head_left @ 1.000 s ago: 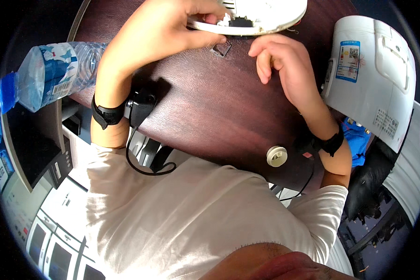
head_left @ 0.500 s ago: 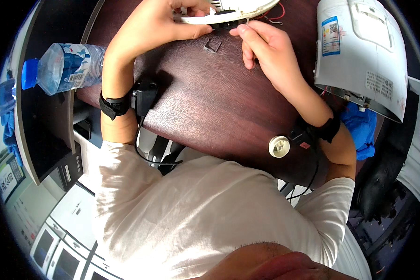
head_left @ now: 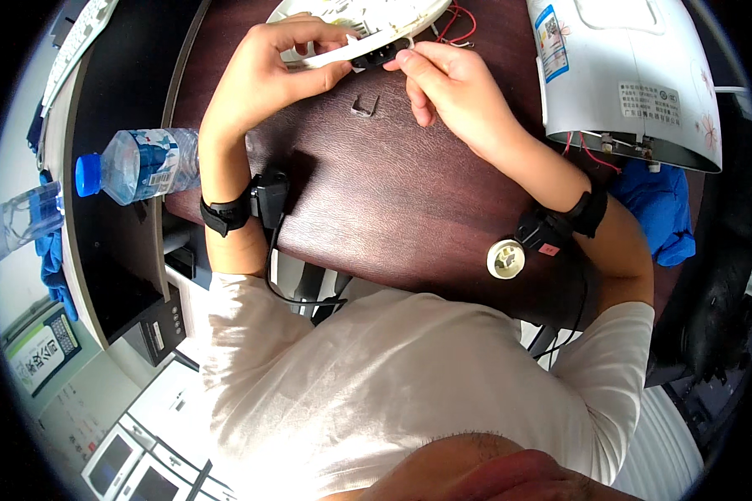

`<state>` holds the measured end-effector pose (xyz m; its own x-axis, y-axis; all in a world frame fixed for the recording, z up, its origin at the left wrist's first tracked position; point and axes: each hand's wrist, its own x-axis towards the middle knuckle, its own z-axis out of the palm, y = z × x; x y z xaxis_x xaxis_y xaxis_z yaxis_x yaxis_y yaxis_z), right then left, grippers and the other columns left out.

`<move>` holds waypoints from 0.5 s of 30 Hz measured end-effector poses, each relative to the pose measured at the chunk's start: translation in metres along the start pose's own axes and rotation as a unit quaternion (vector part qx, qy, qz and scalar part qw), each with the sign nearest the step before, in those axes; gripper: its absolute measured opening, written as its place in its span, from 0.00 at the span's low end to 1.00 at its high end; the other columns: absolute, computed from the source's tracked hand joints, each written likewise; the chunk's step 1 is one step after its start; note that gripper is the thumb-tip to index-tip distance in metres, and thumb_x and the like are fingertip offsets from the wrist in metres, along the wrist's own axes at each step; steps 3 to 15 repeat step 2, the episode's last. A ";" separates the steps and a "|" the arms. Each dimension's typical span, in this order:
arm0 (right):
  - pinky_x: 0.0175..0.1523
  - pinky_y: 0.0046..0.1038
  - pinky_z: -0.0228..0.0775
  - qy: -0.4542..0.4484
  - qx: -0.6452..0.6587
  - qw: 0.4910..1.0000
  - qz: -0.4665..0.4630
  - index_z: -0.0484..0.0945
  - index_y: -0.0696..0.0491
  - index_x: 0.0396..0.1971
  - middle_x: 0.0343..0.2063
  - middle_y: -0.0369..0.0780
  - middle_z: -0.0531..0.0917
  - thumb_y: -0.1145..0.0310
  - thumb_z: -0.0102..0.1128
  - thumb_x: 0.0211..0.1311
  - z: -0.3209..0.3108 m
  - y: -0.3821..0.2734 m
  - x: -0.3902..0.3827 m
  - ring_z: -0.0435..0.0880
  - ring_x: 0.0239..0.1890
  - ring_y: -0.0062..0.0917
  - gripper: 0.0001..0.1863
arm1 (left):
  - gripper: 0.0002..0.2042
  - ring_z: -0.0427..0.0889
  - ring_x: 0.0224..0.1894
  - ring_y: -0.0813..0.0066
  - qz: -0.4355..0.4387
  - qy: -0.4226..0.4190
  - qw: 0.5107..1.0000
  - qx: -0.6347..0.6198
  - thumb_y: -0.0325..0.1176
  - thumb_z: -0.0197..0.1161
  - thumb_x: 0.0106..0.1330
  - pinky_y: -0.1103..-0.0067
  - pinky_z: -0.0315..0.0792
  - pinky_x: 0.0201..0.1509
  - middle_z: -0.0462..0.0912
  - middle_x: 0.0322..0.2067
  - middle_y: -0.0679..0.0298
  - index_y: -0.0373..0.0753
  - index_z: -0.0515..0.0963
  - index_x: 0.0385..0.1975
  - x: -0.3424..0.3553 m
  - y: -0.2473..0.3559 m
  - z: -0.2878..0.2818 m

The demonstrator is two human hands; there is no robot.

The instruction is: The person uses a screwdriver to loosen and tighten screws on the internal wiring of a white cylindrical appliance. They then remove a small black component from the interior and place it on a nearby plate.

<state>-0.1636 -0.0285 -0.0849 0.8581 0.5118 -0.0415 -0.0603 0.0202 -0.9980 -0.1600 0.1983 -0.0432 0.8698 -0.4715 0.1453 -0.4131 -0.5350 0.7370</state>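
My left hand point(head_left: 263, 79) grips the rim of a round white plastic base point(head_left: 397, 21), fingers on the inside and thumb below. A black power socket point(head_left: 376, 55) sits at the near edge of this base. At the socket's right end, the thumb and forefinger of my right hand point(head_left: 459, 88) are pinched together on it, the other fingers curled. Thin red wires point(head_left: 462, 23) trail from the base's right side. Just below my hands, a small bent metal bracket point(head_left: 364, 106) lies on the brown tabletop point(head_left: 376, 184).
To the right lies a white appliance housing point(head_left: 627, 67) with wires at its open end, beside a blue cloth point(head_left: 656, 209). A round cream cap point(head_left: 505, 260) is near the table's front edge. Left of my forearm lies a plastic bottle point(head_left: 146, 165) with a blue cap.
The whole view has shifted, so the table things appear moved. Both hands stay at the base and socket, with the base slightly more in view.
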 end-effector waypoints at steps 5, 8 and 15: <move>0.22 0.18 0.63 -0.004 0.028 0.999 0.028 0.76 0.61 0.38 0.14 0.33 0.71 0.63 0.45 0.69 -0.001 -0.002 -0.002 0.69 0.15 0.14 0.15 | 0.14 0.75 0.38 0.76 -0.013 -0.001 1.000 -0.004 0.28 0.65 0.54 0.81 0.66 0.45 0.79 0.33 0.62 0.31 0.79 0.40 0.001 0.001 0.001; 0.22 0.18 0.63 -0.004 0.028 0.999 0.028 0.76 0.61 0.38 0.14 0.33 0.71 0.63 0.45 0.69 -0.001 -0.002 -0.002 0.69 0.15 0.14 0.15 | 0.14 0.75 0.38 0.76 -0.013 -0.001 1.000 -0.004 0.28 0.65 0.54 0.81 0.66 0.45 0.79 0.33 0.62 0.31 0.79 0.40 0.001 0.001 0.001; 0.22 0.18 0.63 -0.004 0.028 0.999 0.028 0.76 0.61 0.38 0.14 0.33 0.71 0.63 0.45 0.69 -0.001 -0.002 -0.002 0.69 0.15 0.14 0.15 | 0.14 0.75 0.38 0.76 -0.013 -0.001 1.000 -0.004 0.28 0.65 0.54 0.81 0.66 0.45 0.79 0.33 0.62 0.31 0.79 0.40 0.001 0.001 0.001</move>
